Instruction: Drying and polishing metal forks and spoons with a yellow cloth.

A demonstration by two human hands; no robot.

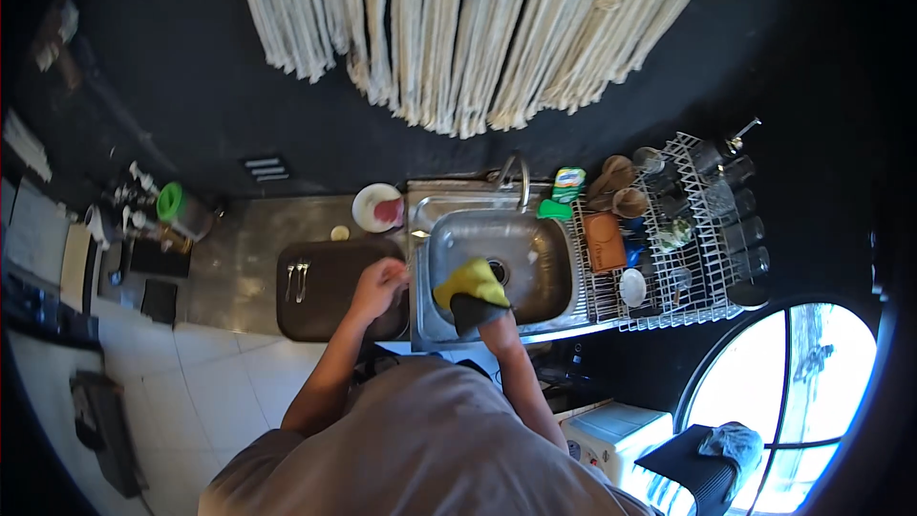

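My right hand (477, 289) is over the steel sink (554, 298), inside what looks like a yellow glove with a dark cuff (478, 313). The glove covers the fingers, so their pose does not show clearly. Bare and slightly blurred, my left hand (384, 279) hovers above the right side of a brown tray (325, 311), its fingers loosely bent and apart, with nothing seen in them. Several small pieces of cutlery (301, 279) lie on the tray's left part.
Behind the sink rises a curved faucet (523, 182). A white bowl (368, 213) with something reddish inside stands back left. To the right, a white wire dish rack (659, 268) holds glasses and cups, near a green sponge-like item (554, 210). A green-lidded container (181, 208) stands far left.
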